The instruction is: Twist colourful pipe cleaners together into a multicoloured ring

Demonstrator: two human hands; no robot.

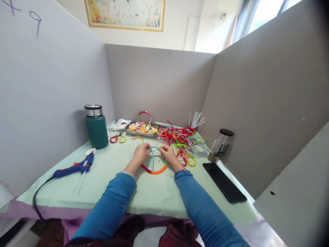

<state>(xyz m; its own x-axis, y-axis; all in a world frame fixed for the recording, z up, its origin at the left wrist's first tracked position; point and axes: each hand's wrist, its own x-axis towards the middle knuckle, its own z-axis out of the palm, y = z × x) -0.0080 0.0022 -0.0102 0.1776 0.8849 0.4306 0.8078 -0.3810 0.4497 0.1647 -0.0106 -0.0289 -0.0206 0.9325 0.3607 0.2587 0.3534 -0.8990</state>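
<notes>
A hoop wrapped in red, orange, green and light blue cord lies before me on the table. My left hand pinches its upper left rim, close to where the light blue part begins. On the upper right rim, my right hand has its fingers closed near a yellow-green bit. A strand of light blue cord runs down across the inside of the hoop from the top to the bottom rim. My fingertips partly hide the rim on both sides.
A blue glue gun and a green bottle stand left. Behind are scissors, a shell tray and tangled cords. On the right are more scissors, a black phone-like slab and a clear jar.
</notes>
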